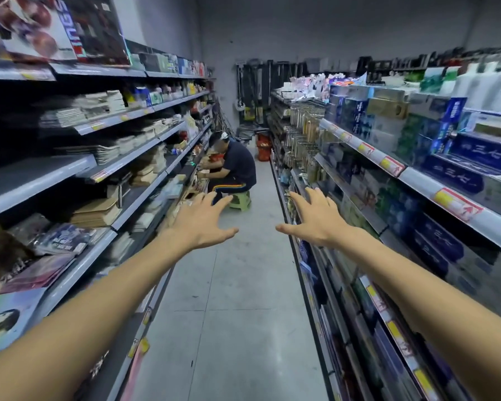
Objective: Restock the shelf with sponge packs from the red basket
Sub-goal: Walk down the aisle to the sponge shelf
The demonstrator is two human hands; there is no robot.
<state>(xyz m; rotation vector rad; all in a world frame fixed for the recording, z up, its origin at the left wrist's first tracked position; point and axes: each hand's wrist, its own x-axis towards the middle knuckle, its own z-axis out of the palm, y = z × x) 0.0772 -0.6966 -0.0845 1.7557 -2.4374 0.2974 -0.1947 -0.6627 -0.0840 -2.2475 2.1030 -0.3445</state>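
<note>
Both my arms stretch forward down a shop aisle. My left hand (203, 224) and my right hand (315, 217) hang in the air above the floor, fingers spread, holding nothing. A red basket (263, 149) stands on the floor at the far end of the aisle, close to the right shelving (399, 175). I cannot make out any sponge packs from here.
A person in a dark shirt (235, 166) sits on a small green stool (240, 199) at the left shelving (139, 157), partly blocking the aisle. Books and paper goods fill the left shelves, boxed goods the right. Grey floor (235, 314) runs between them.
</note>
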